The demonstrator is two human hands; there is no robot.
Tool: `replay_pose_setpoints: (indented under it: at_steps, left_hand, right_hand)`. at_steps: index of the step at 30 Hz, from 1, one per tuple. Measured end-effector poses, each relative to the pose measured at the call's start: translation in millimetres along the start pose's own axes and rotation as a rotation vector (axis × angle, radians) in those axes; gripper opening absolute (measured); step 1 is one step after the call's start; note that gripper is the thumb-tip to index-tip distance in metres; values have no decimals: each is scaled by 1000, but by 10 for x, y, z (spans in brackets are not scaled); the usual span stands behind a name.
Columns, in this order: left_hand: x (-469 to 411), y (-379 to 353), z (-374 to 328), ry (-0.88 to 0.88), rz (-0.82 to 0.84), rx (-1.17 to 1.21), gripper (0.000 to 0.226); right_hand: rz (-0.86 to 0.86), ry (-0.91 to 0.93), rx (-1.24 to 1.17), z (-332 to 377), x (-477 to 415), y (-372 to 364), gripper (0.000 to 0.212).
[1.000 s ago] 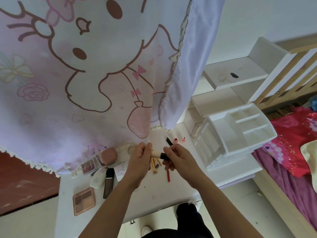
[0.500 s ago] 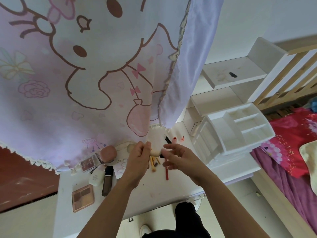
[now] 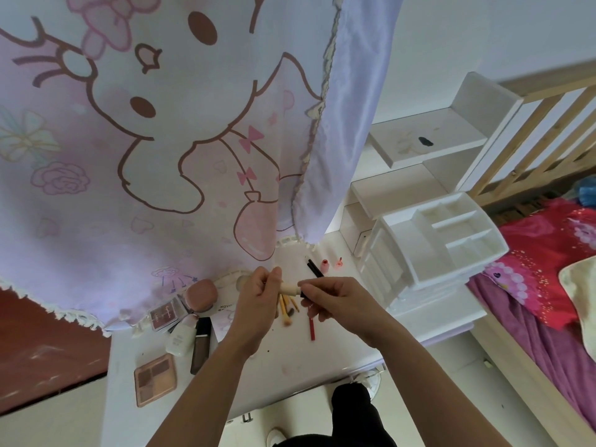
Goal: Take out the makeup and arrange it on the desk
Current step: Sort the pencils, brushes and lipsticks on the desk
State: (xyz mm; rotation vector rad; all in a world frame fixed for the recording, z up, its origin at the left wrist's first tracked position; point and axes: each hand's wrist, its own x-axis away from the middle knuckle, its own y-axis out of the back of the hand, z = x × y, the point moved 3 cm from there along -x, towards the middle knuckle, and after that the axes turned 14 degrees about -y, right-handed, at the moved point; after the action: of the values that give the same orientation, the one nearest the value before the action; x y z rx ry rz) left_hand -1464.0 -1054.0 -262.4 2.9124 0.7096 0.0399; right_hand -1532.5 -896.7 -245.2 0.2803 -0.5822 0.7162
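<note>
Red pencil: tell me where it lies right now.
In the head view the red pencil lies on the white desk, just below the right hand, right of the yellow brushes.

I am looking at a smooth white desk top [image 3: 290,356] with a dull sheen, under a soft matt lilac cartoon-print cloth curtain [image 3: 161,156] with a frilled hem. The white compartmented organiser [image 3: 429,253] is looking like smooth hard plastic (faintly glossy). The pale slatted bed rail [image 3: 532,137] is showing bare wood, and the pink square eyeshadow palette [image 3: 155,380] is holding matt powder.
</note>
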Motion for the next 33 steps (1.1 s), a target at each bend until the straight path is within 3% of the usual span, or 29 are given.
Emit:
replay_pose_setpoints:
  at_steps: [6, 11, 21, 27, 33]
  left_hand:
    - [21, 0, -47, 1, 0, 9, 33]
    - [23, -10, -100, 0, -6, 7, 33]
    - [20, 192, 77, 78, -87, 199, 28]
    - [77, 168, 331, 156, -15, 333, 31]
    - [119, -54, 535, 293, 25, 489, 23]
  right_hand:
    - [-45, 10, -23, -46, -5, 64, 44]
    - [-49, 39, -5, 18, 65, 33, 19]
    - [-169, 5, -101, -199, 191, 325, 26]
    - [-227, -18, -193, -470, 137, 358, 29]
    - [-406, -27, -60, -815, -396, 445, 21]
